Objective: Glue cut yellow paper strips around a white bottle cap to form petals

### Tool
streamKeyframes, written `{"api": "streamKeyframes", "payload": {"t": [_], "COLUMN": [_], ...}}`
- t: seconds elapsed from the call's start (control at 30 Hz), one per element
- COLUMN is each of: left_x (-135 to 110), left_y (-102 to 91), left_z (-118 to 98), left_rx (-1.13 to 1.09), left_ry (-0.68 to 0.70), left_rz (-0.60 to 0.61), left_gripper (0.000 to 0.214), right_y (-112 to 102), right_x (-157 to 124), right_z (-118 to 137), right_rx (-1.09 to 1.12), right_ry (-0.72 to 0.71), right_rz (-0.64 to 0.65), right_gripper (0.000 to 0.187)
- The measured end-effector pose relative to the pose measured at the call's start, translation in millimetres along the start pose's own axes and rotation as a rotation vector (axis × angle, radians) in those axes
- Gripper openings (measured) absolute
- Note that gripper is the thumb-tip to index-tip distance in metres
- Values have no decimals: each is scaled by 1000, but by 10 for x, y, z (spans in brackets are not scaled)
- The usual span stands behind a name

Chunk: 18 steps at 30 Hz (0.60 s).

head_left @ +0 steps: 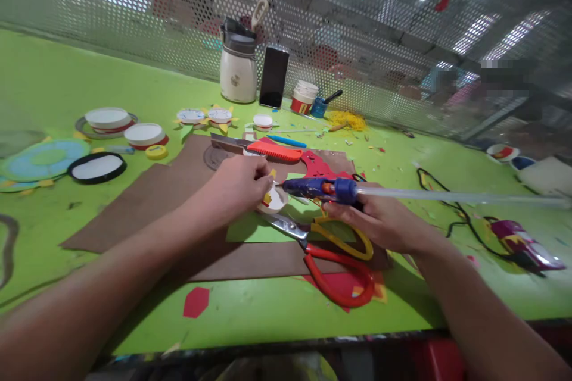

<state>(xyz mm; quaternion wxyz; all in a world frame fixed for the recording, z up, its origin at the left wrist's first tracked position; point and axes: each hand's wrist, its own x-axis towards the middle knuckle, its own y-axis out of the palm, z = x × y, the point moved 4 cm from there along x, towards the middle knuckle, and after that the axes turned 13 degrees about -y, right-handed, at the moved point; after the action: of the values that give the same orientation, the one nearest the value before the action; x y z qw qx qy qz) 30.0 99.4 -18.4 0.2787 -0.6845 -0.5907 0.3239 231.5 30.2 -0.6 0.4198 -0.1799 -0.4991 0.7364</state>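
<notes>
— Cardboard [147, 202], brown and flat, covers the green table [277, 309] under both hands, likely as a work mat against glue drips. What lies on it?

— A green paper sheet [250, 227], and red-and-yellow scissors [333, 262] just in front of the right hand, within easy reach.

— And the hands?

— The right hand [379, 220] is wrapped closed around a blue glue gun [319, 188], its clear stick [447, 196] trailing off to the right, the nozzle aimed left at a small white disc [273, 199].

— Who steadies the disc?

— The left hand [239, 186]: fingertips pressed together, pinching the disc's edge on the green paper, holding it still at the nozzle.
</notes>
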Motion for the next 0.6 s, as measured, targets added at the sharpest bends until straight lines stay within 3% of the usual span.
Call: {"api": "streamKeyframes", "payload": {"t": [0.6], "left_x": [-8], "left_y": [0], "left_z": [-5], "left_rx": [47], "left_ry": [28], "left_rz": [-22], "left_gripper": [16], "right_y": [2], "right_x": [-6], "right_z": [25], "right_rx": [14], "right_ry": [-52], "right_rz": [-52], "right_gripper": [29]}}
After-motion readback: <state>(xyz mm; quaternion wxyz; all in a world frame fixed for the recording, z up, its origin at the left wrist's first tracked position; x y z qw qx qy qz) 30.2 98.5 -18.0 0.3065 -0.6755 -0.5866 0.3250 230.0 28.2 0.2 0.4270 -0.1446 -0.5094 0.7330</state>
